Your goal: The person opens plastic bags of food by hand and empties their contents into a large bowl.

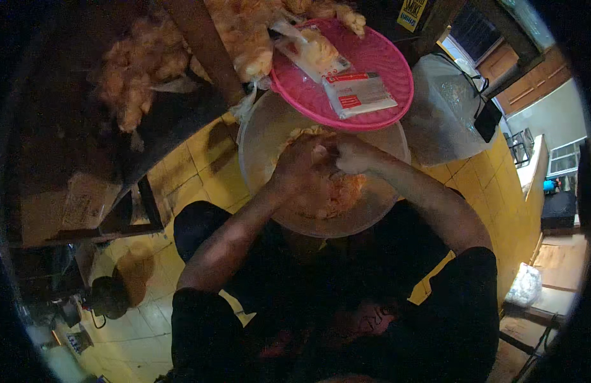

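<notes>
A large translucent basin [254, 169] sits between my knees, with loose orange-yellow food pieces [346, 195] in it. Over the basin my two hands meet. My left hand [300, 167] reaches in from the left, its fingers curled in. Pressed up against it is my right hand [354, 155], closed like a fist. Whatever lies between their fingers is hidden. A pink round lid [295, 86] overlaps the basin's far rim. On this lid are a white and red packet [359, 94] and a clear bag with pale contents [316, 52].
Clear bags of puffy orange snacks [142, 60] lie on a dark table [161, 137] at the far left. A large translucent plastic sack [439, 112] stands to the right, with a black phone-like object [488, 121] against it. Yellow tiles [203, 156] cover the floor.
</notes>
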{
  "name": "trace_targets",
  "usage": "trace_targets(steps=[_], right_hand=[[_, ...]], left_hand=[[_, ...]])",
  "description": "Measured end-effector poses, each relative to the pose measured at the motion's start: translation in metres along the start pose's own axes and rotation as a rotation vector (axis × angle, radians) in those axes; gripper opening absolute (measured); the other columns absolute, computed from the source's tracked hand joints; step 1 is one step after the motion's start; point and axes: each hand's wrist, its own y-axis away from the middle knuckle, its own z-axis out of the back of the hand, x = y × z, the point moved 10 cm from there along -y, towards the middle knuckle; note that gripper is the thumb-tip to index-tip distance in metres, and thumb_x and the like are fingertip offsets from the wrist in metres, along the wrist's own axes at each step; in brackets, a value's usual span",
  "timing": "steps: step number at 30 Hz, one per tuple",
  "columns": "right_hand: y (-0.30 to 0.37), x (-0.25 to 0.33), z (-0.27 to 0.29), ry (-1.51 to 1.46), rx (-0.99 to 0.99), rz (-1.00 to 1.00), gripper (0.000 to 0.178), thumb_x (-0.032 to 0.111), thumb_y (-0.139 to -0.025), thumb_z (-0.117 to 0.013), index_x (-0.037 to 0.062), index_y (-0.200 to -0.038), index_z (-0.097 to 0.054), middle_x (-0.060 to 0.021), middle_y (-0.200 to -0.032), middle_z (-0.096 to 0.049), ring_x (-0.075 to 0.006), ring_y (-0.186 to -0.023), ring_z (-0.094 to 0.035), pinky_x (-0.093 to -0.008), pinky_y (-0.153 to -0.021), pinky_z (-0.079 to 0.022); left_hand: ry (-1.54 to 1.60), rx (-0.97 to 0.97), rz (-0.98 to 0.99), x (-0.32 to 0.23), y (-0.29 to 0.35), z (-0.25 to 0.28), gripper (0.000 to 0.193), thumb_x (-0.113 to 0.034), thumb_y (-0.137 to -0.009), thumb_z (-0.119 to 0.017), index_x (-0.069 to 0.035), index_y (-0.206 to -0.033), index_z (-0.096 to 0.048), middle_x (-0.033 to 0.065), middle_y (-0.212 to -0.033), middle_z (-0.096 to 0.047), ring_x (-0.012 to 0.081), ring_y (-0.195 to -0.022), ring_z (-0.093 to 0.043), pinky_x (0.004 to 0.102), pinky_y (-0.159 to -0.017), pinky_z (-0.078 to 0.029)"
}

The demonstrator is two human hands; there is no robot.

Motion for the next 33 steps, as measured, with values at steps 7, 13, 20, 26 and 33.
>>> trace_targets(steps=[7, 13, 20, 26, 33], right_hand=[[-0.004, 0.043, 0.010, 0.339, -0.262, 0.396, 0.036, -0.003, -0.083, -0.060, 0.0013, -0.118, -0.052, -0.0096, -0.114, -0.060, -0.0182, -0.103, -0.060, -0.0322, -0.081, -0.055], [-0.023, 0.019, 0.017, 0.697, -0.489, 0.451, 0.028, 0.003, -0.084, -0.061, 0.0020, -0.112, -0.059, -0.0081, -0.091, -0.063, -0.0150, -0.082, -0.062, -0.0296, -0.069, -0.053], [-0.049, -0.016, -0.033, 0.303, 0.204, 0.048, 0.043, 0.032, -0.091, -0.055, 0.0042, -0.124, -0.050, -0.0134, -0.103, -0.062, -0.0271, -0.093, -0.062, -0.0428, -0.084, -0.051], [-0.110, -0.111, -0.015, 1.147, 0.292, 0.061, 0.057, 0.035, -0.090, -0.057, 0.0057, -0.136, -0.040, -0.0152, -0.123, -0.054, -0.0308, -0.102, -0.057, -0.0409, -0.084, -0.050], [-0.093, -0.213, -0.033, 0.681, 0.607, -0.130, 0.063, 0.039, -0.088, -0.059, 0.0058, -0.137, -0.038, -0.0167, -0.127, -0.052, -0.0321, -0.107, -0.056, -0.0428, -0.088, -0.049]], left_hand=[[-0.310, -0.213, 0.080, 0.040, 0.000, 0.038, 0.032, -0.006, -0.080, -0.058, -0.004, -0.112, -0.061, 0.0188, -0.105, -0.062, 0.0356, -0.100, -0.060, 0.0422, -0.087, -0.048], [-0.441, -0.402, 0.144, 0.035, 0.004, 0.084, 0.024, -0.006, -0.083, -0.052, -0.006, -0.105, -0.063, 0.0187, -0.096, -0.065, 0.0353, -0.092, -0.063, 0.0432, -0.081, -0.050], [-0.433, -0.405, 0.218, 0.038, 0.007, 0.098, 0.015, -0.006, -0.081, -0.051, -0.006, -0.090, -0.064, 0.0148, -0.089, -0.067, 0.0321, -0.089, -0.064, 0.0426, -0.080, -0.050], [-0.311, -0.338, 0.112, 0.031, 0.005, 0.097, 0.011, -0.005, -0.079, -0.052, -0.006, -0.080, -0.063, 0.0169, -0.084, -0.065, 0.0316, -0.081, -0.064, 0.0417, -0.074, -0.050], [-0.260, -0.550, -0.116, 0.076, -0.001, 0.075, 0.013, -0.004, -0.076, -0.053, -0.007, -0.076, -0.066, 0.0140, -0.080, -0.064, 0.0287, -0.083, -0.063, 0.0395, -0.078, -0.049]])
